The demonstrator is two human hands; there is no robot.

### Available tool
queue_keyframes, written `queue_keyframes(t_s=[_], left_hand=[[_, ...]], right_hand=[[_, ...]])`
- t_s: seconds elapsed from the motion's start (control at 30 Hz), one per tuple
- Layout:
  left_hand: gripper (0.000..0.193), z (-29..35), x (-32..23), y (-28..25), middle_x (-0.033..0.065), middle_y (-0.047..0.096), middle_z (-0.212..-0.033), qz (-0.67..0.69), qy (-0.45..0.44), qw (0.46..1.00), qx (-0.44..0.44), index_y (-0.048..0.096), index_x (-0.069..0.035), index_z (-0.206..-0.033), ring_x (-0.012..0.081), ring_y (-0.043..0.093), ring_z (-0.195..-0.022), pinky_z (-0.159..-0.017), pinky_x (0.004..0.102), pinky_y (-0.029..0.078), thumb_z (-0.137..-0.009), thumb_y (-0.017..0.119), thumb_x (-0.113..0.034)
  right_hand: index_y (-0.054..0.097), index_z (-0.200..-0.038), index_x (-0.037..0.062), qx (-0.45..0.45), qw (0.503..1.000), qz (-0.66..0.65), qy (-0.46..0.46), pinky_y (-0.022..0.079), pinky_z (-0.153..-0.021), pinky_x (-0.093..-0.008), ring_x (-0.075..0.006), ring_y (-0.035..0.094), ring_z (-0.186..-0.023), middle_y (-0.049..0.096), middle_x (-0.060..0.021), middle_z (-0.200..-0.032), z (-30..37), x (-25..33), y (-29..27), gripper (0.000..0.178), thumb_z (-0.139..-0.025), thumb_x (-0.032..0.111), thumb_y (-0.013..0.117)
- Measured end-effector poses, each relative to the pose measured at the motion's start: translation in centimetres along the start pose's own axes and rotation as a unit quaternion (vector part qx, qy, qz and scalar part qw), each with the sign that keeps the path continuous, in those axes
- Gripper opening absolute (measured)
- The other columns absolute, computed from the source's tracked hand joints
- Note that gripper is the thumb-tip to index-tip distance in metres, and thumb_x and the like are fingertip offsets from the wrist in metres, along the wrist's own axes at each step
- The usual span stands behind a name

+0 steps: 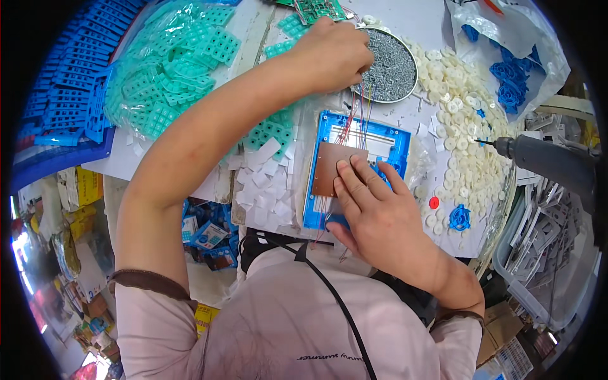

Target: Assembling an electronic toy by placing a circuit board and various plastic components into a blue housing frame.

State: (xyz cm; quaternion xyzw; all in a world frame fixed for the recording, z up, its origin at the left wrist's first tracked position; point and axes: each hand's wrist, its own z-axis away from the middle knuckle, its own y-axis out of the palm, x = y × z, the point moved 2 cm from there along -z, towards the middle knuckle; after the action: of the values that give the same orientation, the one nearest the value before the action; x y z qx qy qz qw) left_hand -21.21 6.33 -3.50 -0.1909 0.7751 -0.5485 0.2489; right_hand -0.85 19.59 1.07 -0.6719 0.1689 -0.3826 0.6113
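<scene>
My left hand (pixel 335 56) reaches to a round metal dish of small silver screws (pixel 389 66), at its left edge. Its fingers are curled in; whatever they pinch is hidden. My right hand (pixel 379 212) lies with fingers stretched out on a brown circuit board (pixel 330 168), thumb apart. That board sits in a blue plastic housing (pixel 398 142), covering part of it. Thin coloured wires (pixel 358 120) run from the board's upper edge toward the dish, and more show below it.
Teal button pads (pixel 171 76) in clear plastic lie at left, beside blue plastic frames (pixel 76 82). White paper pieces (pixel 263 183) are left of the housing. Cream discs (pixel 465 120) spread at right, under the tip of a grey power screwdriver (pixel 538 155). A clear bin (pixel 538 278) stands lower right.
</scene>
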Motion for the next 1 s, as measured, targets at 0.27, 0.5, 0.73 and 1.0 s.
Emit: queue_keyframes(t_s=[0.27,0.5,0.73,1.0], left_hand=[[0.02,-1.2,0.6,2.2,0.0117,0.07,-0.087,-0.018,0.022,0.999,-0.023,0.069,-0.009,-0.077,0.0321,0.066,-0.094,-0.09,0.0511,0.042,-0.089,0.059,-0.022],[0.024,-2.9,0.9,1.0,0.0139,0.073,-0.087,-0.054,-0.05,0.997,0.003,0.07,-0.008,-0.077,0.0333,0.069,-0.088,-0.089,0.0536,0.044,-0.09,0.056,-0.024],[0.012,3.7,-3.8,-5.7,0.0076,0.071,-0.085,0.377,-0.046,0.923,0.064,0.07,-0.005,-0.087,0.0272,0.066,-0.078,-0.071,0.0385,0.049,-0.088,0.069,-0.017],[0.015,14.3,-10.8,-3.9,0.0013,0.073,-0.102,0.234,-0.069,0.969,0.037,0.066,-0.013,-0.107,0.0185,0.069,-0.093,-0.098,0.0483,0.034,-0.092,0.07,-0.014]], right_hand=[[0.065,-0.126,-0.0096,-0.009,1.0,0.013,0.024,0.04,-0.109,-0.054,-0.0396,0.048,-0.137,0.055,-0.027,-0.143,0.3,0.5,1.0,0.059,-0.083,0.031,0.072],[0.064,-0.125,-0.0105,-0.011,1.0,0.018,0.02,0.041,-0.108,-0.0546,-0.0402,0.049,-0.136,0.055,-0.027,-0.143,0.3,0.8,1.0,0.059,-0.082,0.028,0.073],[0.062,-0.131,-0.0049,-0.022,0.999,-0.006,0.04,0.041,-0.11,-0.0529,-0.0357,0.051,-0.138,0.055,-0.0202,-0.146,0.9,-0.1,0.9,0.064,-0.073,0.016,0.079],[0.057,-0.14,-0.0022,-0.01,0.999,-0.048,0.02,0.043,-0.11,-0.0516,-0.0379,0.05,-0.139,0.055,-0.0216,-0.146,0.8,-0.9,0.6,0.068,-0.074,0.007,0.074]])
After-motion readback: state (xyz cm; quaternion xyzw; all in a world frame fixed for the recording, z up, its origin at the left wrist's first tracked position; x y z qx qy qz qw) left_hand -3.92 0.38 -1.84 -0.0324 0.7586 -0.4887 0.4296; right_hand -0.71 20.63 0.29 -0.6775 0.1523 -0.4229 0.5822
